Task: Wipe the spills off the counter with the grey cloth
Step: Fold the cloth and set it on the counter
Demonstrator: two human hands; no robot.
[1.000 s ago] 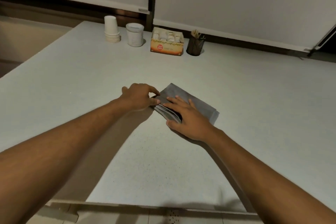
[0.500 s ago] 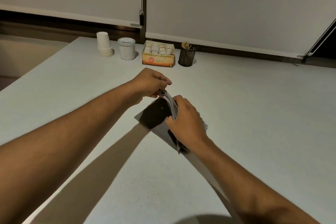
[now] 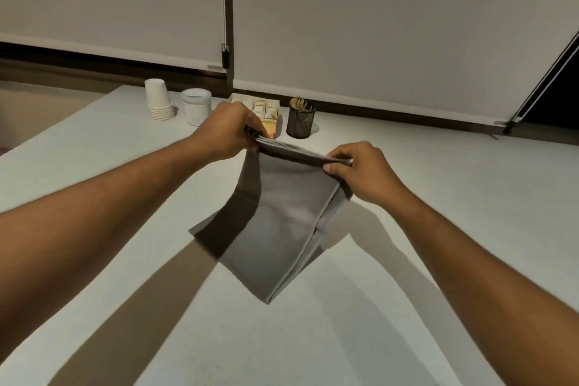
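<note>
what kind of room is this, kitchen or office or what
Most likely an office pantry or break-room counter: stacked paper cups, a box of sachets and a mesh stirrer holder line the pale counter below roller blinds.

Both bare forearms are extended forward above the table [image 3: 438,260]. The left hand [image 3: 230,130] is closed in a pinch on the far upper corner of the grey cloth [image 3: 282,222], knuckles turned upward. The right hand [image 3: 360,171] is pinched on the nearer upper corner, thumb facing the camera, fingers curled over the edge.
</note>
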